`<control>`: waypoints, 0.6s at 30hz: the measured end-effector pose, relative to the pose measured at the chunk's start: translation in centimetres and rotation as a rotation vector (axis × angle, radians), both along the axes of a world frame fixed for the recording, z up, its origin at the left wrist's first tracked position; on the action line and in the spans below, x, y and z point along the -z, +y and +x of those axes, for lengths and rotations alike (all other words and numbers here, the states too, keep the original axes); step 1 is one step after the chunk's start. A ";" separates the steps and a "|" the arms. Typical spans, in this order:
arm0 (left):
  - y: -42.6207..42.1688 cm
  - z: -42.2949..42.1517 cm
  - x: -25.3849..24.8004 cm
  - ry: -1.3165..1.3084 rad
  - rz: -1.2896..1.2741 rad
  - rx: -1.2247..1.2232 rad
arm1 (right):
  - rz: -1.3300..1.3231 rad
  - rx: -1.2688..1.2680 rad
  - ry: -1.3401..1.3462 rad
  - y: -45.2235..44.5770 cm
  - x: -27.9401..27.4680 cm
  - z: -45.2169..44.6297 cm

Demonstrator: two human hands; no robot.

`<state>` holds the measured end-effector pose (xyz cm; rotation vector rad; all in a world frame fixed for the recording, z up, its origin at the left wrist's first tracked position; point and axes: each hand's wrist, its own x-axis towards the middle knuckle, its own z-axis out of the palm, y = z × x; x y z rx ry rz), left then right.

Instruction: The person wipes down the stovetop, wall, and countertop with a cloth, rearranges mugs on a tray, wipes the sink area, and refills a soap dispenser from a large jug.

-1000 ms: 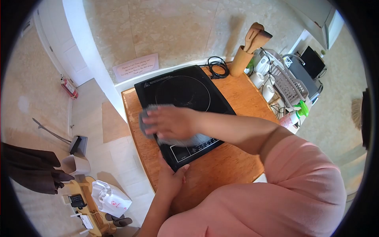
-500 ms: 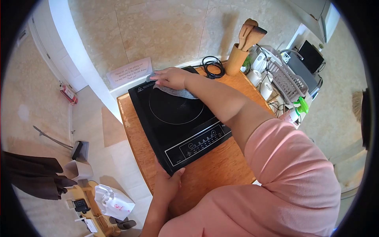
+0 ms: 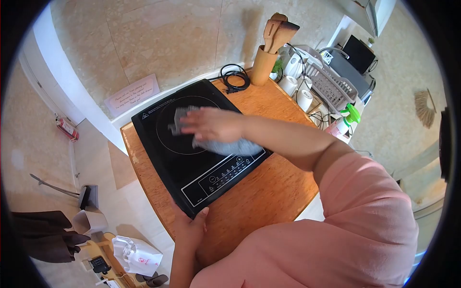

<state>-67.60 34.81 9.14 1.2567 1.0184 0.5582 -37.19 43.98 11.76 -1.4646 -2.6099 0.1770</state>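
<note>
A black induction cooktop lies on a wooden table, its button panel along the near edge. My right hand, slightly blurred, presses a grey cloth over the cooktop's glass, across the right part of the ring marking. Part of the cloth pokes out beyond the fingertips, and part trails under the palm toward the panel. At the near left corner my left hand grips the cooktop's edge, thumb on the near side; its other fingers are partly hidden beneath.
Behind the cooktop are a coiled black cord and a bamboo holder with wooden spatulas. On the right stand a grey dish rack and a green-topped spray bottle. A printed sign leans by the wall.
My right hand has drawn the cloth from the cooktop's far edge back toward the panel. The left hand keeps its place at the corner. The view has shifted slightly.
</note>
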 end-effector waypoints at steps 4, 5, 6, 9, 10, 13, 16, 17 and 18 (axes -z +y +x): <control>0.0 0.0 0.4 0.000 -0.028 -0.010 | 0.092 0.122 0.003 6.5 1.0 3.9; 0.0 0.1 0.6 -0.008 -0.027 -0.013 | 0.111 0.169 -0.006 7.8 1.1 4.5; 0.0 0.1 0.6 -0.017 -0.026 -0.017 | 0.131 0.215 -0.016 9.0 1.3 5.1; 0.0 0.1 0.4 0.006 -0.032 -0.009 | 0.121 0.299 0.097 10.8 1.5 5.8; 0.0 0.1 0.4 0.008 -0.032 -0.013 | 0.121 0.296 0.099 11.1 1.3 5.7; -0.2 0.3 0.5 0.007 0.012 -0.009 | 0.040 0.529 0.056 11.4 0.3 4.8; -0.3 0.3 0.8 0.045 0.030 -0.023 | 0.034 0.927 -0.032 10.0 -0.7 3.0; -0.3 0.4 0.9 0.045 0.030 -0.023 | 0.031 0.931 -0.028 9.9 -0.4 3.2; -0.3 0.3 0.9 0.045 0.031 -0.023 | 0.072 0.877 -0.089 10.0 0.6 3.8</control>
